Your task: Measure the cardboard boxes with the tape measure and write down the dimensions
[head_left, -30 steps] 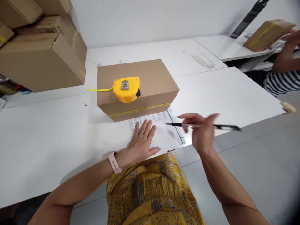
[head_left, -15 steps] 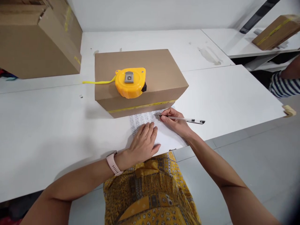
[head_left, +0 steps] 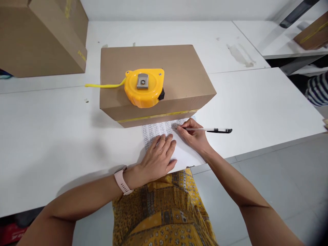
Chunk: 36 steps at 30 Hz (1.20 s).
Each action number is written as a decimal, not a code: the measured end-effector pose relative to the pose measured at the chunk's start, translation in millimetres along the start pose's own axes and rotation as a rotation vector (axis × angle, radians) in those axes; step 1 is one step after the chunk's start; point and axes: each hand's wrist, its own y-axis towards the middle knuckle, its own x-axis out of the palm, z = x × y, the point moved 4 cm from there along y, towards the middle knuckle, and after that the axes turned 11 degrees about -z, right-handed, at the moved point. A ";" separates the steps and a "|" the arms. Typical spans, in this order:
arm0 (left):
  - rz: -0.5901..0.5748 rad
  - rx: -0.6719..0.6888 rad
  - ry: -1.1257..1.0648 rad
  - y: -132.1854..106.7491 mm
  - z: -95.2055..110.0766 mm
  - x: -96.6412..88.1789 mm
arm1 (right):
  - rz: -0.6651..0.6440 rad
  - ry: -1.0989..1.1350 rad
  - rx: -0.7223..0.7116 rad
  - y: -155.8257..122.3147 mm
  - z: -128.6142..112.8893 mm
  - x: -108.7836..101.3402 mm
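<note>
A sheet of paper [head_left: 184, 153] with rows of small handwriting along its upper part lies at the table's front edge. My left hand [head_left: 159, 155] rests flat on it, fingers stretched out. In my right hand [head_left: 196, 136] is a clear pen [head_left: 214, 130] with a black cap on its back end; the tip touches the paper near the written rows. Just beyond the sheet stands a closed cardboard box [head_left: 179, 75], covering the paper's far edge. On top of the box sits a yellow tape measure [head_left: 145, 88] with a yellow strap trailing left.
A larger cardboard box [head_left: 51, 41] stands at the back left of the white table [head_left: 51, 136]. Another box [head_left: 314, 34] and a dark roll [head_left: 298, 13] lie at the far right. A person's striped sleeve [head_left: 317, 89] shows at the right edge.
The view has shifted slightly, with the box and tape measure appearing a little larger. The pen leans somewhat flatter in my right hand; my left hand stays on the paper.
</note>
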 end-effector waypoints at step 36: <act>-0.005 -0.015 -0.014 0.8 -0.2 -1.2 | -0.036 -0.175 -0.015 -3.3 2.1 1.0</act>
